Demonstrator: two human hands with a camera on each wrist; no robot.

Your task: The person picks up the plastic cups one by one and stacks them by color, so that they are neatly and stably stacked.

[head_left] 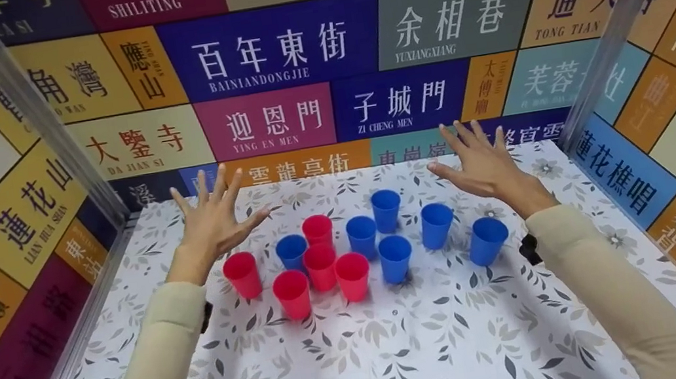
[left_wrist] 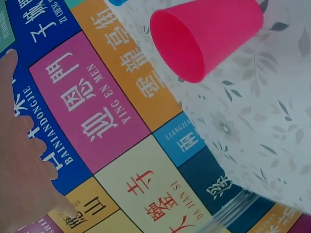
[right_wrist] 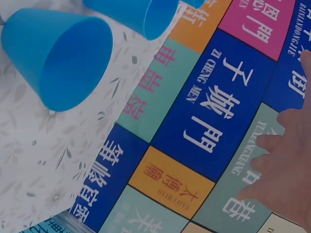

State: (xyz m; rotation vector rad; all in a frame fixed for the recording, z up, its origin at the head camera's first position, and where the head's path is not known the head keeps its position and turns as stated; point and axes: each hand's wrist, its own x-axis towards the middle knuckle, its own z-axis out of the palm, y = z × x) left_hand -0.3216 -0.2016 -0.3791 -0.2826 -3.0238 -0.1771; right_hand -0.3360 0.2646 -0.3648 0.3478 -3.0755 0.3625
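Red and blue plastic cups stand upright, mouths up, in a loose cluster on the table. My left hand point(head_left: 214, 223) is raised with fingers spread, above and behind the leftmost red cup point(head_left: 242, 275). It touches nothing. On the other side my right hand point(head_left: 483, 166) is also raised and spread, past the rightmost blue cup point(head_left: 488, 241). Between them are a front red cup point(head_left: 292, 295), a blue cup point(head_left: 291, 252) among the red ones, and a blue cup point(head_left: 386, 210) at the back. A red cup point(left_wrist: 204, 36) shows in the left wrist view, a blue cup point(right_wrist: 58, 56) in the right.
The table point(head_left: 363, 371) has a white cloth with a leaf pattern. Panels with street names point(head_left: 271, 47) form walls behind and at both sides. Clear upright posts point(head_left: 48, 124) stand at the back corners.
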